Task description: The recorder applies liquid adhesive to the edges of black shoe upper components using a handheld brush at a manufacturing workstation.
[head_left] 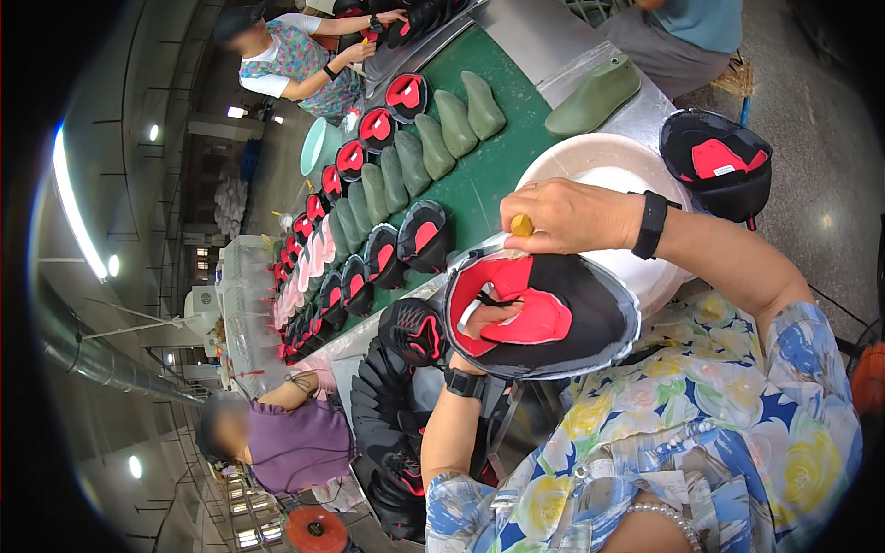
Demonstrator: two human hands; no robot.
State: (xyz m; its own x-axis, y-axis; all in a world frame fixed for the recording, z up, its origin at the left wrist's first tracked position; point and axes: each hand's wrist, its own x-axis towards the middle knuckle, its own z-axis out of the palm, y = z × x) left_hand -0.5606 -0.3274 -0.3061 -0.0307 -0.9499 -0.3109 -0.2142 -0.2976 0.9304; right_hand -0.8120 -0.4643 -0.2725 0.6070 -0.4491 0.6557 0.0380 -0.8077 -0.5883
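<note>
A black shoe upper (604,327) with red lining is tilted up before me, its sole side open and whitish along the edge. My left hand (489,316) reaches into it from below and shows through the opening, fingers curled around the upper. Above its far edge, my right hand (572,217) is closed around a yellow-handled tool (522,226); the tool's working end is hidden. That hand hangs over the rim of a pale basin (551,158) holding white stuff. Another black upper (724,170) with a red insole lies right of the basin.
The green-topped table (502,78) carries rows of green shoe lasts (410,161) and black-red uppers (424,238). A larger green last (595,97) lies at its near end. Stacked black uppers (383,396) stand left of me. Co-workers (304,442) sit along both sides.
</note>
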